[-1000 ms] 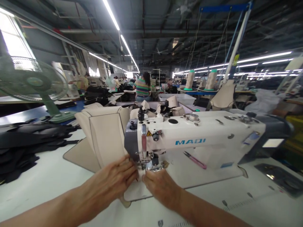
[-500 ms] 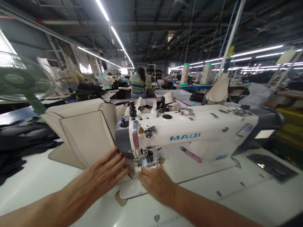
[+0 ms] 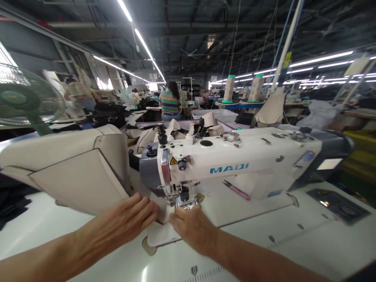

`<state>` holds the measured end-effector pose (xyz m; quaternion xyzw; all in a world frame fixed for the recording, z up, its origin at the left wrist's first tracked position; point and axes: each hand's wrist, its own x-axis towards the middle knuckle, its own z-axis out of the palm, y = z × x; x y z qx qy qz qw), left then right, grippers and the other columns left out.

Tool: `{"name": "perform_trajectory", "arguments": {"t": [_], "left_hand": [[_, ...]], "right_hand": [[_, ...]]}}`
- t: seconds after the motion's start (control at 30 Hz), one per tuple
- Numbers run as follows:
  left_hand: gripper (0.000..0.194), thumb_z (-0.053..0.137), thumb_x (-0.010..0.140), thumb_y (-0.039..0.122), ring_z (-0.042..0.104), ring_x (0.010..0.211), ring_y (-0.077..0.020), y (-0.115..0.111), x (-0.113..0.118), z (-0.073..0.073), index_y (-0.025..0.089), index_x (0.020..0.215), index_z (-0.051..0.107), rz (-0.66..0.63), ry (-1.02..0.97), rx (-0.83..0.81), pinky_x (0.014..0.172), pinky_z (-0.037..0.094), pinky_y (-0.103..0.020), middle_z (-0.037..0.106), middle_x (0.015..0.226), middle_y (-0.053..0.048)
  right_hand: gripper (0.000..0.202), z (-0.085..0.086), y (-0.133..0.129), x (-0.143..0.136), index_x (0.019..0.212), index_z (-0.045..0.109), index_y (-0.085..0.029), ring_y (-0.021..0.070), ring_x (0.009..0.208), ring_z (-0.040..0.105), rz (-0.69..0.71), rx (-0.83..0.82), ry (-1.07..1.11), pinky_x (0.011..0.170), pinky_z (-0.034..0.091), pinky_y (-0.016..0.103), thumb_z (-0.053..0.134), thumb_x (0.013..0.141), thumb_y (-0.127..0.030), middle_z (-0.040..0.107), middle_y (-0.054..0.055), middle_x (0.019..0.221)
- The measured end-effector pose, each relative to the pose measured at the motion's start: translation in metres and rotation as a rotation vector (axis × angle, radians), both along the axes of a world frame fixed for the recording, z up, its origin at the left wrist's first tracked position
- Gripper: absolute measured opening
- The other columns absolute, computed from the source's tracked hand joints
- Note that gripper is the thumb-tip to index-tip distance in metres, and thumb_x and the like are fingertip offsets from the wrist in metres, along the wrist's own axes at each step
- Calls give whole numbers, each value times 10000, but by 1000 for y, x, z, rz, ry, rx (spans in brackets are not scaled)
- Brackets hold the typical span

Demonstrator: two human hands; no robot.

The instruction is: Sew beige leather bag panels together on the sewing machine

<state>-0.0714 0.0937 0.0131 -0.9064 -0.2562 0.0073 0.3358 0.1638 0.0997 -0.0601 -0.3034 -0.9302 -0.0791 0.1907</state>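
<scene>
A large beige bag piece (image 3: 70, 176) with dark seam lines leans on the table left of the white sewing machine (image 3: 252, 156). Its lower edge runs toward the metal presser foot (image 3: 188, 203). My left hand (image 3: 133, 215) lies along that lower edge, fingers bent close together over the material and thumb hidden. Right at the presser foot, my right hand (image 3: 194, 229) is closed in a pinch, its fingertips at the edge of the beige material. What lies under those fingers is mostly covered.
Pink-handled thread snips (image 3: 237, 190) lie on the machine bed. Two thread cones (image 3: 229, 89) stand behind the machine. Several beige pieces (image 3: 147, 139) fill a bin at the back. A green fan (image 3: 29, 98) and dark cloth (image 3: 11, 196) are at left; a person (image 3: 170, 102) sits farther off.
The beige bag piece has swung left and tilted lower, uncovering more of the bin behind it. My left hand's fingers have drawn closer together; my right hand stays by the presser foot.
</scene>
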Motion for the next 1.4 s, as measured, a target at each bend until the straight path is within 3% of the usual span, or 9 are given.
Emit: {"name": "perform_trajectory", "arguments": {"t": [0.13, 0.3, 0.47, 0.63, 0.83, 0.93, 1.13, 1.4], "left_hand": [[393, 702, 692, 134, 582, 970, -291, 3, -3, -3, 193, 1071, 614, 33, 168, 115, 908, 404, -450, 642, 1079, -84], [276, 647, 765, 110, 596, 869, -214, -1, -4, 2, 200, 1022, 602, -12, 92, 109, 840, 393, -378, 666, 961, -42], [297, 631, 783, 152, 583, 867, -210, -19, -3, -12, 222, 1072, 631, 70, -23, 97, 840, 363, -378, 673, 991, -30], [321, 600, 824, 209, 555, 967, -213, -30, -3, -29, 276, 1135, 645, 136, -80, 47, 869, 340, -373, 635, 1164, -20], [425, 462, 941, 432, 517, 1075, -184, -30, -8, -35, 229, 1309, 523, 59, -236, -99, 972, 266, -347, 614, 1240, -38], [383, 458, 961, 362, 533, 1041, -179, -30, -7, -41, 259, 1328, 494, 119, -235, -75, 946, 282, -346, 646, 1175, -22], [330, 466, 956, 290, 520, 991, -164, -27, -4, -49, 208, 1265, 548, 42, -256, -38, 919, 293, -331, 657, 1116, -14], [321, 486, 948, 328, 502, 968, -179, -22, 4, -40, 224, 1242, 561, 44, -189, 13, 879, 300, -335, 645, 1055, -25]], "right_hand": [[139, -2, -1, 0, 825, 518, -162, 150, 617, 485, 4, 48, -13, 467, 295, 316, 491, 943, -94, 522, 4, 783], [145, -3, -1, 0, 817, 523, -161, 152, 618, 482, 6, 50, -6, 466, 285, 318, 496, 936, -83, 517, 1, 781], [158, 4, -6, 2, 796, 521, -166, 161, 589, 454, 10, 59, -16, 458, 272, 320, 516, 909, -57, 515, 1, 770], [139, 3, -11, 4, 1025, 556, -103, 166, 643, 513, 35, 107, -4, 482, 306, 323, 483, 920, -46, 562, 22, 809], [251, -3, -10, 3, 1155, 525, 0, 156, 499, 545, 36, 188, 49, 371, 212, 337, 446, 967, -146, 611, 41, 762], [268, -6, -8, 4, 1145, 533, 5, 147, 450, 542, 30, 211, 27, 340, 184, 328, 414, 986, -175, 616, 47, 731], [278, -15, -6, 1, 1092, 559, -3, 109, 401, 496, 4, 345, 9, 310, 207, 270, 446, 991, -236, 584, 28, 626], [289, -14, -5, -4, 1068, 580, 30, 112, 387, 467, -12, 418, 13, 293, 209, 262, 390, 988, -172, 566, 33, 607]]}}
